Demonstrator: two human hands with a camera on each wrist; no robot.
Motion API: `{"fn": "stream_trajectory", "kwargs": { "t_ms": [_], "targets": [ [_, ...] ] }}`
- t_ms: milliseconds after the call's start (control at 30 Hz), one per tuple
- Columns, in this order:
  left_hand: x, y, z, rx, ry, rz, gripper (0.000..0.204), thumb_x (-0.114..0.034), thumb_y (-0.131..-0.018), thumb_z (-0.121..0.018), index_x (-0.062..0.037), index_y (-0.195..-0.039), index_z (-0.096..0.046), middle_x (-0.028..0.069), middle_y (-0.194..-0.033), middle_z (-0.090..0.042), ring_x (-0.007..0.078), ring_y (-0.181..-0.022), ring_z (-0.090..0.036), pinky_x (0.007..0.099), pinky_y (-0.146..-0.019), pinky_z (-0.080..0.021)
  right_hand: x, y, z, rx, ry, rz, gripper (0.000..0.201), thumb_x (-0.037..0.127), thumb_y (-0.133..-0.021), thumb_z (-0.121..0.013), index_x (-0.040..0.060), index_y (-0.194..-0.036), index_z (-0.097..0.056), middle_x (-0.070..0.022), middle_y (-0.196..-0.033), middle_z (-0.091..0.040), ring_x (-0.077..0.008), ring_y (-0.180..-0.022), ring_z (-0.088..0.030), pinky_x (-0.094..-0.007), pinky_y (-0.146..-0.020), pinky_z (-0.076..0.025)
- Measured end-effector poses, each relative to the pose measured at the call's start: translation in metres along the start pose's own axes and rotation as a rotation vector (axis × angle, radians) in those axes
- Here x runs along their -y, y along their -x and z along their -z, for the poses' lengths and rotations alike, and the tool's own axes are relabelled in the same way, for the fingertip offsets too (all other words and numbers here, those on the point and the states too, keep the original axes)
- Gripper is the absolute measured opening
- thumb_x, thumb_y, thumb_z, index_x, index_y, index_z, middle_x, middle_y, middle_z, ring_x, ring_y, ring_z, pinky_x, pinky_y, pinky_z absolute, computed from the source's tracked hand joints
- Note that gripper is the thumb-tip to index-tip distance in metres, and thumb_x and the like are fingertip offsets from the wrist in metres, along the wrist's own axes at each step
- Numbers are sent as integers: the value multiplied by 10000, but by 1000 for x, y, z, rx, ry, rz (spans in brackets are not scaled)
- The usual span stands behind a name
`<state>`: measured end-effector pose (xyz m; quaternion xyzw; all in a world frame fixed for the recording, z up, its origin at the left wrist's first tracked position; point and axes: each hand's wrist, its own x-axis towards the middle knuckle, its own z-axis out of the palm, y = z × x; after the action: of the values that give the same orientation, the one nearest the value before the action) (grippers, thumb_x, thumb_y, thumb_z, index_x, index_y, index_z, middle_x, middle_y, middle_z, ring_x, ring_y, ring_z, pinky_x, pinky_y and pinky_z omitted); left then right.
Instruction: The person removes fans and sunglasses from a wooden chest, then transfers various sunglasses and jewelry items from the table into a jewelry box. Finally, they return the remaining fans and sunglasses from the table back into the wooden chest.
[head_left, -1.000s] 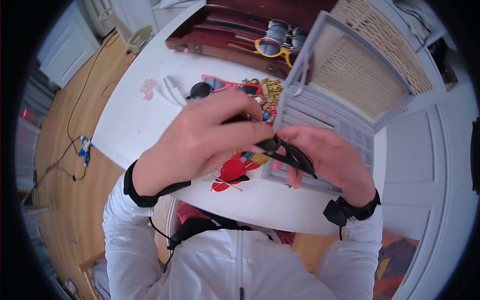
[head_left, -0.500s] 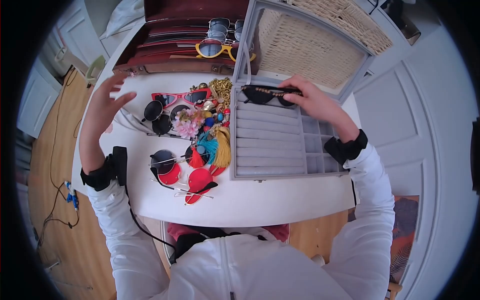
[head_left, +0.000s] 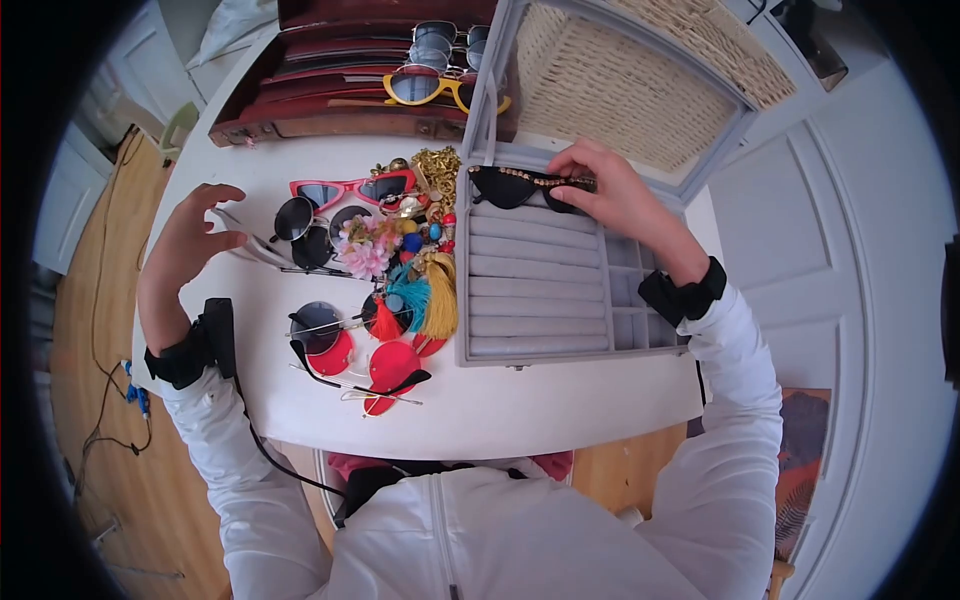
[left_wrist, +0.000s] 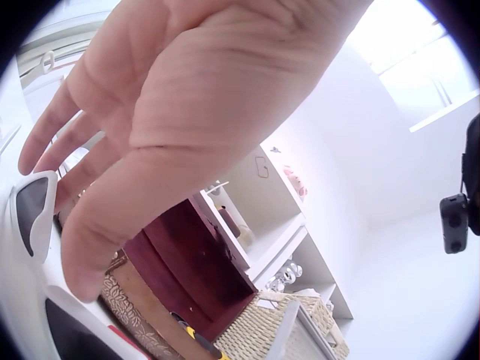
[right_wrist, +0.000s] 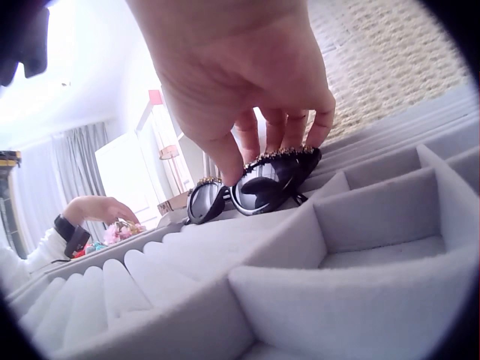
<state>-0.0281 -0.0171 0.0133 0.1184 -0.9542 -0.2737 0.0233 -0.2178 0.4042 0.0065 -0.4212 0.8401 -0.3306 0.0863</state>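
My right hand (head_left: 625,205) pinches the top edge of black sunglasses (head_left: 505,188) with a gold beaded brow. They lie at the far end of the padded rows in the grey jewellery box (head_left: 535,248). In the right wrist view the thumb and fingers straddle the frame of these sunglasses (right_wrist: 259,186). Over the table's left side, my left hand (head_left: 190,240) hangs with thumb and fingers apart. White-framed sunglasses (head_left: 252,242) lie beside its fingertips. Close up, the left wrist view has the white sunglasses (left_wrist: 34,210) just below the loosely bent fingers.
Red sunglasses (head_left: 350,188), round dark and red-lensed pairs (head_left: 393,365), a pink flower piece (head_left: 368,247), tassels (head_left: 438,295) and gold chains (head_left: 437,168) crowd left of the box. Behind, an open brown case (head_left: 330,127) carries yellow sunglasses (head_left: 415,90). The box's lid (head_left: 630,90) stands raised.
Both hands were together at the black sunglasses. They parted: the right set the sunglasses onto the box's far rows, while the left swung out left, then lowered to the white sunglasses.
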Motion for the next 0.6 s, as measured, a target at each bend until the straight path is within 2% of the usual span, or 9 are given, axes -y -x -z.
{"fn": "stream_trajectory", "kwargs": {
  "t_ms": [100,133,167,200,233,333,467,533,600],
  "targets": [
    [14,-6,3,70,15,28,309,-43,-678,-713,-63,-975,-629,74,-1079,-563,210,-1025,-525,366,-860,-437,13,3,9,-147,94,66,221,123,-782,-665,13,-960,-593,-91,-928,-564,-196,-849,-547,-307,-788,-436],
    [25,-7,0,16,-33,-55,209,-26,-676,-702,-35,-874,-636,73,-982,-580,182,-887,-579,329,-720,-486,19,6,16,-156,91,59,229,132,-783,-658,15,-967,-591,-91,-942,-572,-197,-860,-544,-303,-803,-425],
    [23,-11,1,90,80,109,164,1,-668,-682,-17,-826,-641,70,-870,-591,159,-716,-600,284,-517,-470,26,8,20,-179,65,62,220,124,-786,-648,14,-968,-591,-86,-934,-571,-191,-860,-540,-295,-810,-413],
    [23,-9,0,50,107,35,144,22,-673,-649,-7,-814,-643,63,-757,-605,140,-600,-578,262,-393,-403,31,11,22,-200,43,64,213,116,-789,-639,14,-969,-592,-81,-926,-570,-185,-860,-535,-287,-818,-401],
    [26,-12,5,120,118,84,121,18,-687,-625,-5,-804,-648,65,-712,-626,142,-627,-586,280,-445,-435,34,15,25,-196,46,53,205,102,-789,-632,13,-969,-592,-76,-926,-566,-181,-862,-533,-281,-819,-395],
    [28,-12,13,-56,-54,-130,104,20,-703,-596,15,-796,-643,76,-691,-636,142,-648,-600,280,-627,-484,49,25,25,-193,41,70,185,73,-792,-618,9,-964,-591,-69,-931,-560,-175,-870,-531,-275,-818,-391],
    [9,-2,19,-97,26,-49,97,24,-731,-597,27,-819,-637,76,-706,-636,140,-693,-610,266,-669,-486,62,33,18,-180,-4,70,161,27,-792,-596,8,-952,-588,-68,-955,-553,-168,-881,-529,-273,-824,-400],
    [-14,12,25,-366,190,-98,101,11,-767,-603,33,-861,-630,82,-747,-639,139,-740,-618,261,-681,-488,72,34,15,-183,-43,90,166,34,-806,-598,7,-969,-584,-63,-971,-550,-163,-885,-530,-266,-832,-404],
    [-43,30,28,-431,243,-152,96,26,-794,-597,37,-885,-626,84,-794,-641,139,-775,-623,257,-710,-490,81,36,7,-206,-82,86,171,42,-820,-599,7,-987,-581,-59,-987,-547,-158,-888,-532,-258,-840,-407]
  ]
}}
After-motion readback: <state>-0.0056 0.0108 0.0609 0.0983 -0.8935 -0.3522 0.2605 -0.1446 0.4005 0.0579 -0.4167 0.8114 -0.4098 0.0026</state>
